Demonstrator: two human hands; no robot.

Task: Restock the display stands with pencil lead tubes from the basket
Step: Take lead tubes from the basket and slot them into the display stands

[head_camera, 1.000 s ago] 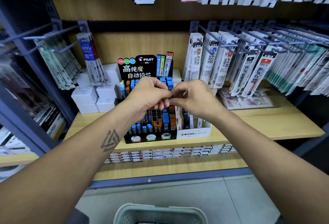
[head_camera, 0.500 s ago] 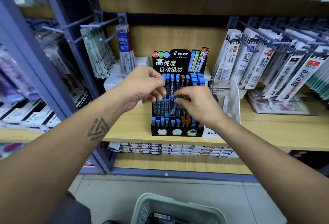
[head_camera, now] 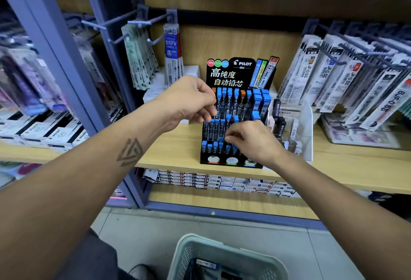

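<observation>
A black Pilot display stand (head_camera: 231,75) sits on the wooden shelf (head_camera: 178,146), its tiered rows filled with blue- and orange-capped pencil lead tubes (head_camera: 230,98). My left hand (head_camera: 189,101) hovers at the stand's upper left, fingers curled round dark tubes that are mostly hidden in the palm. My right hand (head_camera: 251,139) is lower, in front of the middle rows, pinching a blue-capped tube (head_camera: 221,138) at its fingertips. The pale green basket (head_camera: 184,255) stands on the floor below, with dark packs inside.
A clear acrylic Mono stand (head_camera: 308,128) sits just right of the Pilot stand. Refill packs hang on pegs to the left (head_camera: 142,57) and right (head_camera: 347,79). White boxes (head_camera: 155,95) sit behind my left hand. Boxed stock lines the lower shelf (head_camera: 222,182).
The view has shifted left and closer. My hands, touching a second ago, have parted: the right one went down to the stand's middle rows while the left stayed at the upper left.
</observation>
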